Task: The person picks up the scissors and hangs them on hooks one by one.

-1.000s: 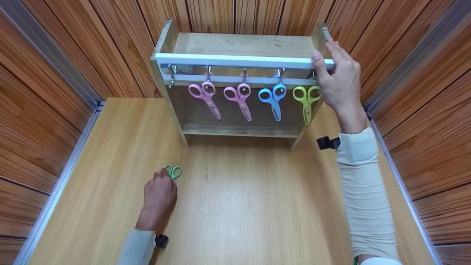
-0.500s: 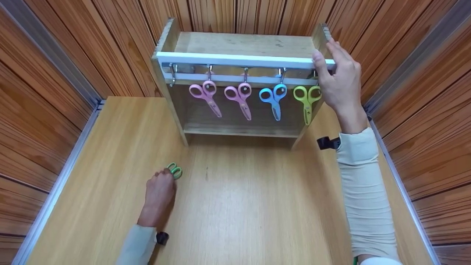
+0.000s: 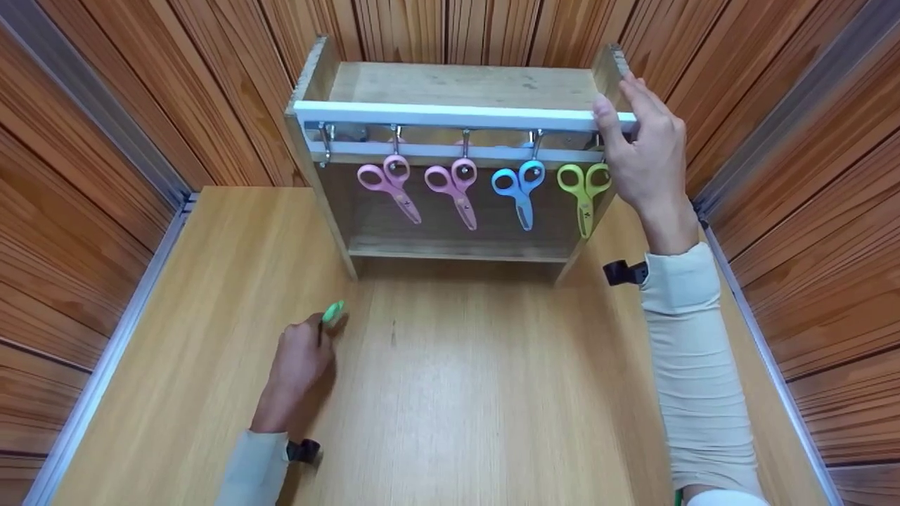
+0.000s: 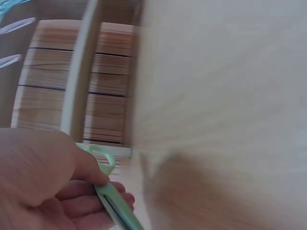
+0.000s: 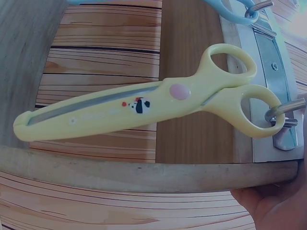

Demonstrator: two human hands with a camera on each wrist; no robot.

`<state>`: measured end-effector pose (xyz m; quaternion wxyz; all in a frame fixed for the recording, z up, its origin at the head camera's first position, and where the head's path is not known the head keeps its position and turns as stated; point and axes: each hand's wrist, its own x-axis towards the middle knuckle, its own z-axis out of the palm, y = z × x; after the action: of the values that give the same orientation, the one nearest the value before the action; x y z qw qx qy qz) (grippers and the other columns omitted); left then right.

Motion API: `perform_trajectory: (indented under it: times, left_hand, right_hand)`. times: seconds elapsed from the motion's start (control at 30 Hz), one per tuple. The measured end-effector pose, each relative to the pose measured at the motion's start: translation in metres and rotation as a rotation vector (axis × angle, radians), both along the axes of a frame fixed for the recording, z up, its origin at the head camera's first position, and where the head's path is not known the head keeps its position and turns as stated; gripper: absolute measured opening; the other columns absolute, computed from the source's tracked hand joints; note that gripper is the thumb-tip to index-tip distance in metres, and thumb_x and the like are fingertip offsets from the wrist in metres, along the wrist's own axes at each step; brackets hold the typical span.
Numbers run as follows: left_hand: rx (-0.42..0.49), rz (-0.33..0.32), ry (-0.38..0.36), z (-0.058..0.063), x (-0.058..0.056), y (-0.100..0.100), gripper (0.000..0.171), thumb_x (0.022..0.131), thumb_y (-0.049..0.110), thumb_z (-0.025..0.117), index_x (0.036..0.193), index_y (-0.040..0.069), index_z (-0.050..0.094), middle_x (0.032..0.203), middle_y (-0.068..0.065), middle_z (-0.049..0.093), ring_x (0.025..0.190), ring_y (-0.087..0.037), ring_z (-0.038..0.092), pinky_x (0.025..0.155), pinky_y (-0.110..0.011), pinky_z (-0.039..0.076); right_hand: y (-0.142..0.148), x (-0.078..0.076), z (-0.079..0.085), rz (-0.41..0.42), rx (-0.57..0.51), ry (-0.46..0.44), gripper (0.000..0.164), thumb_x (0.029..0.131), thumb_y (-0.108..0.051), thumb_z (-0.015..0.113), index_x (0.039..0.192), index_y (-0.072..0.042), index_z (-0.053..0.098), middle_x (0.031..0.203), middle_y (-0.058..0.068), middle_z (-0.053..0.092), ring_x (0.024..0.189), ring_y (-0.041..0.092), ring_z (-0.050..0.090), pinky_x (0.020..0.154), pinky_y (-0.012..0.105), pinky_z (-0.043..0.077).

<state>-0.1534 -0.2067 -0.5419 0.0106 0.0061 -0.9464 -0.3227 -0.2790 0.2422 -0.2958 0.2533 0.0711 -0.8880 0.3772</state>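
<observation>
My left hand (image 3: 301,358) pinches a pair of green scissors (image 3: 333,310) just above the table, left of the rack. In the left wrist view the thumb lies over the scissors (image 4: 114,205), handle loops pointing toward the rack and the blade end toward the bottom of the view. My right hand (image 3: 650,158) holds the upper right corner of a wooden rack (image 3: 457,84), thumb at the white rail (image 3: 450,114) and fingers along the side panel. Beside that hand, yellow-green scissors (image 5: 144,105) hang by one loop from a metal hook (image 5: 288,108).
Pink scissors (image 3: 391,184), another pink pair of scissors (image 3: 455,188) and blue scissors (image 3: 520,190) hang from hooks along the rail. The leftmost hook (image 3: 326,144) carries nothing. Wood-panelled walls (image 3: 91,176) surround the table (image 3: 450,393) at the back and sides.
My left hand has lifted the green scissors from the table and turned them, so the loops now show edge-on. The right hand stays on the rack.
</observation>
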Motion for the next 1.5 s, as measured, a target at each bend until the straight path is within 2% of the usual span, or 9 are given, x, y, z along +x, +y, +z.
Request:
perform_trajectory:
  times: [0.13, 0.23, 0.3, 0.4, 0.5, 0.77, 1.13, 1.37, 1.5]
  left_hand:
    - [0.11, -0.005, -0.006, 0.01, -0.003, 0.0, 0.028, 0.103, -0.001, 0.054, 0.126, -0.011, 0.067, 0.095, -0.016, 0.067, 0.078, -0.022, 0.059, 0.063, -0.028, 0.048]
    - [0.17, -0.001, -0.032, 0.016, -0.004, 0.001, 0.027, 0.105, 0.002, 0.053, 0.125, -0.008, 0.068, 0.094, -0.015, 0.066, 0.077, -0.021, 0.059, 0.061, -0.024, 0.046]
    - [0.208, 0.0, -0.053, 0.021, -0.005, 0.003, 0.028, 0.106, 0.003, 0.053, 0.129, -0.007, 0.066, 0.102, -0.018, 0.069, 0.081, -0.023, 0.061, 0.065, -0.026, 0.05]
    - [0.245, -0.001, -0.044, 0.028, -0.007, 0.007, 0.029, 0.106, 0.003, 0.053, 0.131, -0.006, 0.066, 0.116, -0.022, 0.074, 0.094, -0.028, 0.068, 0.082, -0.036, 0.062]
    - [0.283, -0.002, -0.012, 0.035, -0.01, 0.011, 0.028, 0.106, 0.002, 0.056, 0.13, -0.006, 0.067, 0.123, -0.025, 0.074, 0.107, -0.034, 0.073, 0.096, -0.049, 0.063]
    - [0.358, -0.01, 0.084, 0.057, -0.013, 0.018, 0.028, 0.105, 0.001, 0.056, 0.128, -0.008, 0.067, 0.12, -0.026, 0.076, 0.116, -0.037, 0.074, 0.1, -0.053, 0.06]
    - [0.478, -0.013, 0.103, 0.101, -0.01, 0.023, 0.035, 0.106, 0.005, 0.059, 0.14, -0.002, 0.063, 0.126, -0.018, 0.077, 0.116, -0.03, 0.076, 0.093, -0.026, 0.062]
    - [0.525, -0.05, 0.177, 0.125, -0.015, 0.024, 0.029, 0.106, 0.007, 0.059, 0.134, -0.002, 0.065, 0.124, -0.017, 0.078, 0.115, -0.029, 0.076, 0.092, -0.017, 0.06]
    - [0.51, -0.06, 0.218, 0.135, -0.02, 0.023, 0.027, 0.107, 0.009, 0.059, 0.131, 0.0, 0.066, 0.122, -0.015, 0.079, 0.109, -0.017, 0.078, 0.088, -0.013, 0.059]
  right_hand:
    - [0.0, 0.001, 0.0, -0.002, 0.001, 0.0, 0.068, 0.105, -0.055, 0.053, 0.155, -0.009, 0.052, 0.167, 0.002, 0.044, 0.16, 0.017, 0.034, 0.134, 0.032, 0.023]
    - [0.001, 0.001, 0.0, -0.003, 0.001, 0.005, 0.068, 0.105, -0.055, 0.053, 0.154, -0.009, 0.053, 0.167, 0.003, 0.045, 0.16, 0.017, 0.034, 0.134, 0.032, 0.024]
    - [0.001, 0.001, -0.001, -0.004, 0.004, 0.006, 0.069, 0.105, -0.056, 0.052, 0.154, -0.008, 0.053, 0.167, 0.003, 0.045, 0.16, 0.017, 0.035, 0.134, 0.033, 0.024]
    - [0.001, 0.001, 0.0, -0.005, 0.007, 0.006, 0.068, 0.105, -0.055, 0.053, 0.154, -0.008, 0.053, 0.167, 0.004, 0.045, 0.16, 0.018, 0.035, 0.134, 0.033, 0.024]
    - [0.001, 0.0, 0.0, -0.002, 0.006, 0.005, 0.067, 0.105, -0.055, 0.053, 0.154, -0.009, 0.053, 0.167, 0.003, 0.045, 0.16, 0.017, 0.035, 0.134, 0.033, 0.023]
    - [0.001, -0.001, 0.0, 0.014, -0.003, 0.019, 0.065, 0.105, -0.05, 0.054, 0.153, -0.007, 0.054, 0.166, 0.005, 0.046, 0.16, 0.019, 0.035, 0.134, 0.035, 0.023]
    - [0.001, 0.0, -0.001, -0.005, 0.005, 0.004, 0.068, 0.104, -0.056, 0.052, 0.154, -0.009, 0.053, 0.167, 0.002, 0.045, 0.16, 0.017, 0.034, 0.134, 0.032, 0.023]
    - [0.001, 0.0, 0.0, -0.011, 0.002, -0.002, 0.068, 0.104, -0.056, 0.052, 0.154, -0.01, 0.053, 0.167, 0.001, 0.044, 0.16, 0.016, 0.034, 0.134, 0.031, 0.022]
    - [0.001, 0.0, -0.001, -0.013, -0.002, -0.005, 0.067, 0.104, -0.055, 0.052, 0.154, -0.011, 0.053, 0.167, 0.001, 0.044, 0.16, 0.015, 0.034, 0.134, 0.03, 0.022]
